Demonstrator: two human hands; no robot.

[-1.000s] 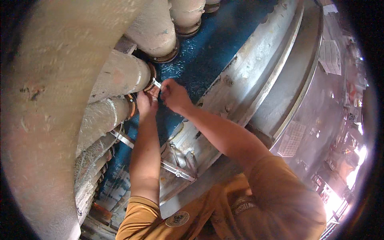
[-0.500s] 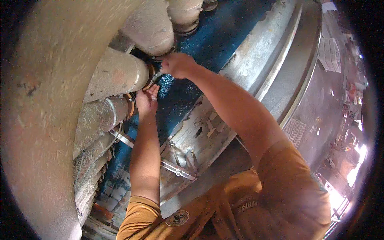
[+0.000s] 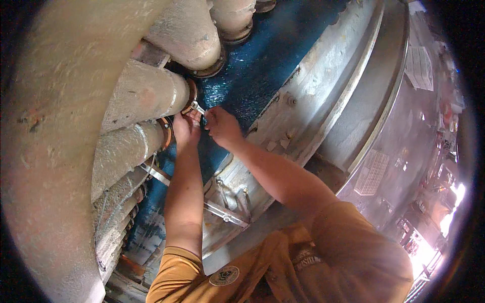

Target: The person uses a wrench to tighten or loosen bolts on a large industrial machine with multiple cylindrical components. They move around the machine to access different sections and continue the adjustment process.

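Gripping a silver wrench [image 3: 200,109] in the closed right hand [image 3: 222,127], with its head at the edge of the brown flange [image 3: 192,90] ending a dusty beige pipe [image 3: 144,96]. Reaching just below with the left hand [image 3: 186,130], partly hidden; cannot tell whether gripping anything.

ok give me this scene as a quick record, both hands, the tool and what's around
left hand: by the end of a dusty pipe; whether it grips anything is unclear
right hand: closed around a slim silver tool
tool position: far end at the pipe's orange-brown collar
left foreground: large beige curved form
beyond hands: blue surface
right side: curved metal rim; pale gridded item
clothing: orange-brown shirt
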